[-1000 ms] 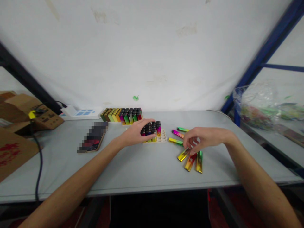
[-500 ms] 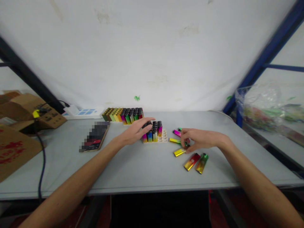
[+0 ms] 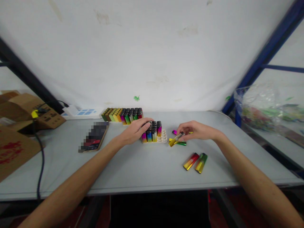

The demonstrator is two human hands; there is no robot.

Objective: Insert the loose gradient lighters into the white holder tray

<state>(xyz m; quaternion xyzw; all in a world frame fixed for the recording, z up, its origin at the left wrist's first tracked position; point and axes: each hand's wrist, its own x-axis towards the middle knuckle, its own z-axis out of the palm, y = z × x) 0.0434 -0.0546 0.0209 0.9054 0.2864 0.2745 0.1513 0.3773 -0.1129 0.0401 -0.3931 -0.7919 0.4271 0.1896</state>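
Observation:
My left hand (image 3: 135,131) rests against the upright lighters (image 3: 149,136) at the left of a white tray (image 3: 162,139), its fingers around them. The tray's right part shows bare slots. Between the fingertips of my right hand (image 3: 193,130) is a yellow lighter (image 3: 175,139), tilted just above the table, right of the tray. Under it lie a green and yellow lighter (image 3: 181,143) and a magenta one (image 3: 174,131), partly hidden. Nearer the front edge lie a red and yellow lighter (image 3: 191,161) and a green and gold one (image 3: 201,163).
Behind the tray stand packed rows of lighters (image 3: 131,115). A phone (image 3: 94,137) lies to the left, with a power strip (image 3: 87,113) behind it. Cardboard boxes (image 3: 17,148) and a black cable (image 3: 42,164) are far left; a clear plastic bag (image 3: 258,107) is at right.
My right hand has picked up the yellow lighter from the table and raised it slightly. My left hand stays at the tray with its fingers slightly shifted.

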